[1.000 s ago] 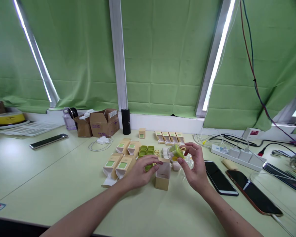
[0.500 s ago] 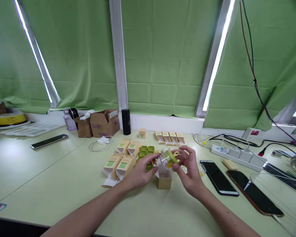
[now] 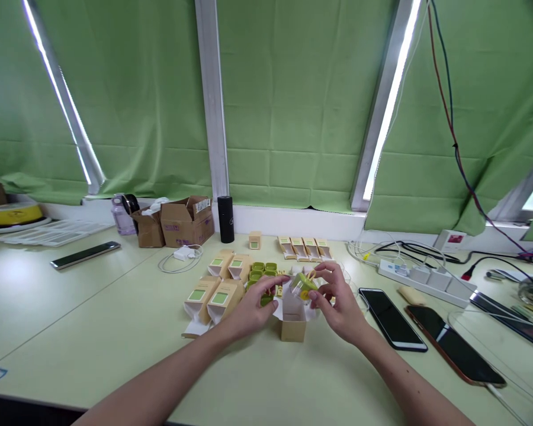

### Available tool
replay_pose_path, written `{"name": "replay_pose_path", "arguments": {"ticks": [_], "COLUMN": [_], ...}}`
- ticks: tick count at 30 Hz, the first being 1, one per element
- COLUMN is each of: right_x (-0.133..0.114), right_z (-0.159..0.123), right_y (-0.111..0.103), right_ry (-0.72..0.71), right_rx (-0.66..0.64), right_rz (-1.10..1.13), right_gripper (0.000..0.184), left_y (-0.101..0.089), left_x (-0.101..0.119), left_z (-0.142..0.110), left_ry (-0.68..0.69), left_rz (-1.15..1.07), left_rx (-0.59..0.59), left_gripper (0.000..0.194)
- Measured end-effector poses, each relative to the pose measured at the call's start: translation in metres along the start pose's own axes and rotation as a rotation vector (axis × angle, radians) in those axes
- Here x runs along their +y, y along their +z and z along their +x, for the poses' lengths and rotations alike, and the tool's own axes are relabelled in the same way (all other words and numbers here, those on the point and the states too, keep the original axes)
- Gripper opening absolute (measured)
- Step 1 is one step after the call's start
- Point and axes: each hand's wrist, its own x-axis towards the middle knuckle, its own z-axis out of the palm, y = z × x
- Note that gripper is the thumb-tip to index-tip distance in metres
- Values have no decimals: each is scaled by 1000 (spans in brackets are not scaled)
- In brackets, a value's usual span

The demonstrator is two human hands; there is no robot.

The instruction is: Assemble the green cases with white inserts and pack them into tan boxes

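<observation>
My right hand [image 3: 340,305] pinches a small green and yellow item in a clear cover [image 3: 302,286], held just above the open top of a small tan carton [image 3: 292,324]. My left hand [image 3: 253,307] has its fingers curled at the carton's left flap, touching the item's left side. Both hands meet over the carton at the middle of the pale green table [image 3: 71,331].
Tan cartons with green labels [image 3: 211,296] lie left of my hands, green trays [image 3: 262,271] behind them, more cartons [image 3: 305,247] further back. Two phones [image 3: 393,319] and a power strip [image 3: 420,277] lie right. Cardboard boxes [image 3: 187,222] and a black cylinder [image 3: 225,219] stand at the back.
My right hand has brought the green and yellow item down and leftward from mid-air to just over the carton's open top. My left hand has risen from the table to the carton's flap.
</observation>
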Motion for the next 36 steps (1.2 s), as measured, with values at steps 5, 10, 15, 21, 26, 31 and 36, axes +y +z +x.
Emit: {"name": "replay_pose_path", "arguments": {"ticks": [5, 10, 15, 21, 26, 31, 36], "right_x": [2, 4, 1, -7, -13, -17, -18], "right_z": [-2, -5, -7, -8, -8, -8, -10], "right_y": [2, 4, 5, 6, 7, 9, 11], "right_ry": [-24, -136, -167, -229, -230, -224, -195], "right_rx": [-47, -93, -120, -138, -204, -271, -318], "right_rz": [-145, -311, -356, -449, -548, -589, -584], "right_gripper": [37, 34, 31, 27, 26, 24, 27], "left_y": [1, 1, 1, 1, 2, 3, 4], "left_x": [1, 1, 0, 0, -3, -2, -1], "left_z": [0, 0, -1, -1, -1, 0, 0], "left_ry": [-18, -34, -16, -7, 22, 29, 43], "left_rz": [22, 30, 21, 29, 30, 49, 43], "left_rx": [0, -3, 4, 10, 12, 20, 32], "left_gripper": [62, 65, 64, 64, 65, 67, 68]}}
